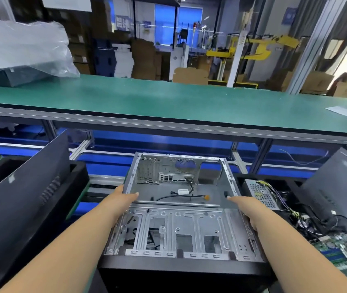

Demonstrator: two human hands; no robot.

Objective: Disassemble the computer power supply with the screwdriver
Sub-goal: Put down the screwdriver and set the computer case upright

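Head view: an open computer case (179, 208), side panel off, is being held at both sides above a black bin (168, 275). The left hand (124, 197) is being curled around the case's left wall, thumb lying along the inner rail. The right hand (246, 210) is being wrapped over the right wall, thumb extended inward. Inside the case, loose black cables (176, 196) and a white-tagged lead are being left lying on the floor plate; the perforated drive cage is being shown nearest the camera. The power supply (262, 196), a grey mesh-sided box with coloured wiring, is being kept in a black tray (240, 180) just right of the case. A green circuit board (346, 248) is lying at lower right. Dark side panels (26, 197) are being leaned at left and right. A green-topped bench (168, 100) is standing beyond.
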